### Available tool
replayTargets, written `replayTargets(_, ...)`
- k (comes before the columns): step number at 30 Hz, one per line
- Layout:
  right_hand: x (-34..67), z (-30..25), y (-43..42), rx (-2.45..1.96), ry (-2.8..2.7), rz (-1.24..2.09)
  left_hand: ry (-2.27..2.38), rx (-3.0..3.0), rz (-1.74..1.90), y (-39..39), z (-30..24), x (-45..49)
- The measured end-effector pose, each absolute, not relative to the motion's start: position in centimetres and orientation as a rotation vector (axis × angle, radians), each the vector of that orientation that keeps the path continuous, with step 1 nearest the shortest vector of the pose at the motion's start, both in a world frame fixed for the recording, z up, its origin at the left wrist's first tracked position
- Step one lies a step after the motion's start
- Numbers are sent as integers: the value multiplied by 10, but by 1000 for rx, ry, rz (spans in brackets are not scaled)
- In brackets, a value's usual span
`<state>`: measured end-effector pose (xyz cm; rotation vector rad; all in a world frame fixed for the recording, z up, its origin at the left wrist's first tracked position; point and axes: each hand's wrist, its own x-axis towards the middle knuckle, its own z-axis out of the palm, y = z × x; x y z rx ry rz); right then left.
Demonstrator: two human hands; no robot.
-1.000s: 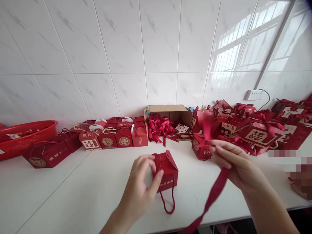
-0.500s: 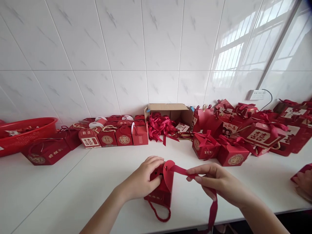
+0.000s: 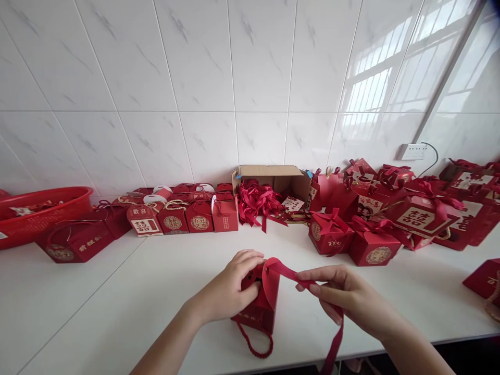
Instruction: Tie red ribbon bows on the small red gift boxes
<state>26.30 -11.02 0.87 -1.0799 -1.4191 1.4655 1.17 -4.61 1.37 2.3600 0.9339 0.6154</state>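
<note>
White tiled wall (image 3: 219, 78) reflects a window (image 3: 394, 67).

A small red gift box (image 3: 260, 307) stands tilted on the white surface (image 3: 117, 302), its rounded top flap raised. A red cord handle (image 3: 255, 344) loops from its base toward six o'clock. A red ribbon (image 3: 312, 291) runs from the flap toward four o'clock, trailing down over the edge.

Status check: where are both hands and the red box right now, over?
Left hand gripping small red gift box on white table. Right hand pinching red ribbon at the box's top flap. Nothing between hands and box.
</note>
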Motion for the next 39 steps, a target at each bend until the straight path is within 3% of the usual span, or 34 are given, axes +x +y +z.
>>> replayTargets(13,258,2,-117,-1127,-1447,1500,1000,2374,680,-51,15,16)
replayTargets(22,240,1,-111,-1100,-1455,1523,1152,2421,1018,-53,15,24)
replayTargets(39,238,5,-113,-1142,-1421,1453,1171,2518,1115,-56,14,25)
